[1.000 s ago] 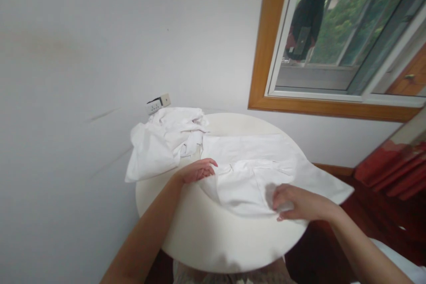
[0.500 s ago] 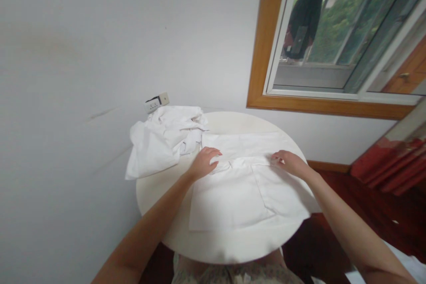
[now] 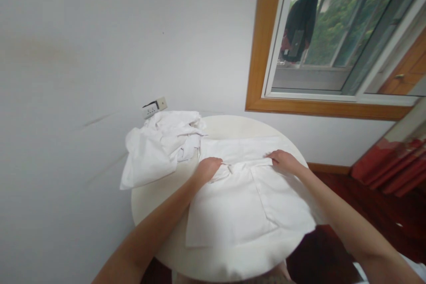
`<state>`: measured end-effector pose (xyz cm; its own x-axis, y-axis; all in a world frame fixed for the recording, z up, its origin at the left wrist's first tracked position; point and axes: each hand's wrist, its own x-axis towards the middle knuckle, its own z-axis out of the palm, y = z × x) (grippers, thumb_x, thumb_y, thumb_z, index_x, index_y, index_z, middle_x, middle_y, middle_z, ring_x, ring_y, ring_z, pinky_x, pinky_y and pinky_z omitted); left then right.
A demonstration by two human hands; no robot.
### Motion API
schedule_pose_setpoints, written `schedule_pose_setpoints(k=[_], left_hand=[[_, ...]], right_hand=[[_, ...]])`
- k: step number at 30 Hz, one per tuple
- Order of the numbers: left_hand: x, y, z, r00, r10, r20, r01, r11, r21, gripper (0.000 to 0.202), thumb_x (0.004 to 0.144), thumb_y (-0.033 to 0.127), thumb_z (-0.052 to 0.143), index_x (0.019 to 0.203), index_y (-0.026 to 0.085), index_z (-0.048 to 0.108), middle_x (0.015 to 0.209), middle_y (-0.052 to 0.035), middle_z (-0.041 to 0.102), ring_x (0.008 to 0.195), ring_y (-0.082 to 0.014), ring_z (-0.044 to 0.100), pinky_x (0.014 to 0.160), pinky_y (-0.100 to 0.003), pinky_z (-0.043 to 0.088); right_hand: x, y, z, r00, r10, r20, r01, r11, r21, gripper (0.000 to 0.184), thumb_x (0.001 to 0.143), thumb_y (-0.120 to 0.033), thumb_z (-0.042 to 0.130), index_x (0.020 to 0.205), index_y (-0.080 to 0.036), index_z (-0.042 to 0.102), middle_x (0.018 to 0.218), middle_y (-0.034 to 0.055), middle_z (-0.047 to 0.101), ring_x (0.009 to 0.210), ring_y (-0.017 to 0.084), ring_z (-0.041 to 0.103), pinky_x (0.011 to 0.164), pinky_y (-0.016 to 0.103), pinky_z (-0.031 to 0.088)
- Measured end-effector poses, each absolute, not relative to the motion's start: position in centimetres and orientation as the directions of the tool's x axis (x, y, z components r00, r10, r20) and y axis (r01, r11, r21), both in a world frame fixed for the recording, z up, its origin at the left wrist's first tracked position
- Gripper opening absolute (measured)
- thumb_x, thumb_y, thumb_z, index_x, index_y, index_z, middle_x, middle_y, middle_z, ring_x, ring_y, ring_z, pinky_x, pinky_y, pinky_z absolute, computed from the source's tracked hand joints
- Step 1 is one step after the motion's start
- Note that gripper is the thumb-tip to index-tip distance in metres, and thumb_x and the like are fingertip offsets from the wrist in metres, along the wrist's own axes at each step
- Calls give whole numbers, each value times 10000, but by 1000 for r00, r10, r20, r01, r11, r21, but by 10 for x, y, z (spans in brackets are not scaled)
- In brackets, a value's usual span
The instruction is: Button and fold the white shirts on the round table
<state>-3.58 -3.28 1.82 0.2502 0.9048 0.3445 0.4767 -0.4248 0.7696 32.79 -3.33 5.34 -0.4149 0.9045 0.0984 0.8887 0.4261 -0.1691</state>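
Observation:
A white cloth garment (image 3: 233, 204) lies spread and partly folded on a round white table (image 3: 173, 248), with a gathered fold running across its middle. My left hand (image 3: 209, 168) is closed on the left end of that fold, thumb and fingers pinching the fabric. At the fold's right end, my right hand (image 3: 281, 159) pinches the same edge. A seam or flap edge runs down the garment's right half, and its lower right corner reaches the table's rim. Part of the fabric beneath my fingers is hidden.
A crumpled pile of white cloth (image 3: 159, 146) sits at the table's back left, against the wall. Behind it is a wall socket (image 3: 151, 108). A wood-framed window (image 3: 254, 88) is at the back right, with a red curtain (image 3: 382, 164) beyond the table.
Both hands have closed on the fold's edge; before, their fingers were looser over the fabric. The view has shifted slightly, and the garment lies nearly the same.

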Motion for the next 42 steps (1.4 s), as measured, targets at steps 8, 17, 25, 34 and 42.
schedule_pose_setpoints(k=[8, 17, 25, 34, 42], left_hand=[[-28, -50, 61, 197, 918, 345, 706, -377, 600, 275, 876, 487, 485, 812, 240, 587, 629, -29, 605, 753, -239, 631, 795, -307, 424], [-36, 58, 156, 409, 873, 266, 825, -479, 300, 232, 802, 375, 591, 900, 182, 674, 940, -78, 691, 896, -232, 606, 814, -288, 423], [0, 75, 133, 190, 734, 652, 926, -355, 131, 473, 875, 137, 378, 1331, 191, 487, 1319, -159, 513, 1230, -309, 422, 1006, -469, 298], [21, 62, 19, 482, 773, 412, 659, -630, 411, 378, 806, 209, 529, 1176, 228, 605, 1301, -91, 555, 1278, -281, 390, 1121, -456, 195], [16, 52, 19, 484, 769, 418, 752, -610, 250, 269, 854, 411, 556, 955, 187, 665, 925, -105, 571, 1023, -275, 468, 944, -424, 357]], right_hand=[[360, -25, 121, -516, 848, -119, 721, 356, -594, 449, 819, -614, 491, 710, -186, 572, 646, -18, 542, 609, 138, 489, 575, 239, 393], [327, 80, 186, -280, 958, 68, 938, 288, -191, 376, 815, -505, 556, 792, -160, 703, 767, 36, 659, 742, 190, 578, 692, 275, 407], [249, 83, 138, -93, 777, 623, 978, 189, -90, 434, 927, -256, 403, 1341, -167, 496, 1283, 165, 544, 1177, 315, 441, 960, 444, 334], [216, 43, 40, -357, 934, -3, 931, 355, -88, 406, 916, -278, 431, 1318, -262, 484, 1265, 110, 514, 969, 213, 612, 819, 309, 459], [239, 38, 26, -453, 882, 132, 854, 472, -220, 455, 833, -541, 589, 1088, -165, 607, 1085, 111, 523, 865, 182, 584, 811, 279, 452]])
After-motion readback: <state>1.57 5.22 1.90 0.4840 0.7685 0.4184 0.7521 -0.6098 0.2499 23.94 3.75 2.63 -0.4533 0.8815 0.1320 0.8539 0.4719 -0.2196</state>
